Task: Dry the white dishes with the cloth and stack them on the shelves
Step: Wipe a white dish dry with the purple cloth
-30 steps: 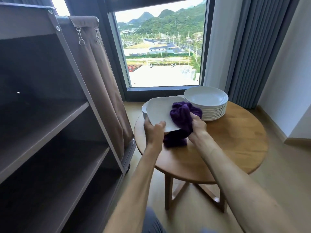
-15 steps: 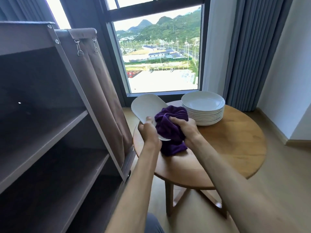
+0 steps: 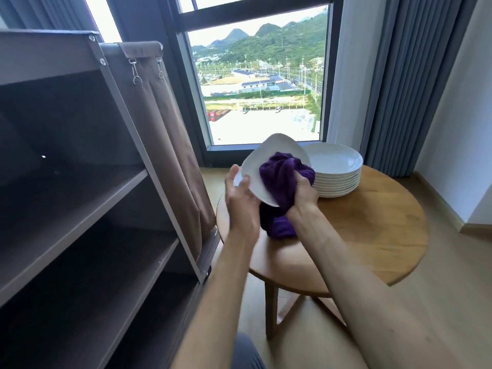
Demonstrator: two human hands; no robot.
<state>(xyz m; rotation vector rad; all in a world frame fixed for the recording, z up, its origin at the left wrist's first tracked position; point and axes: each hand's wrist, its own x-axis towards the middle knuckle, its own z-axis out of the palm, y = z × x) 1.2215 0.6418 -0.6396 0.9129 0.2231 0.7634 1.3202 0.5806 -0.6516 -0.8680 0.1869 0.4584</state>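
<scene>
— What's on my feed, largest first?
— I see the shelves [image 3: 80, 209] at left, then the round table [image 3: 372, 235], with a plate stack [image 3: 335, 171] at its far edge.
— And the hands?
— My left hand [image 3: 241, 201] grips a tilted white dish [image 3: 255, 177] above the table's left edge. My right hand [image 3: 303, 193] clutches the purple cloth [image 3: 279, 182] against it.
</scene>
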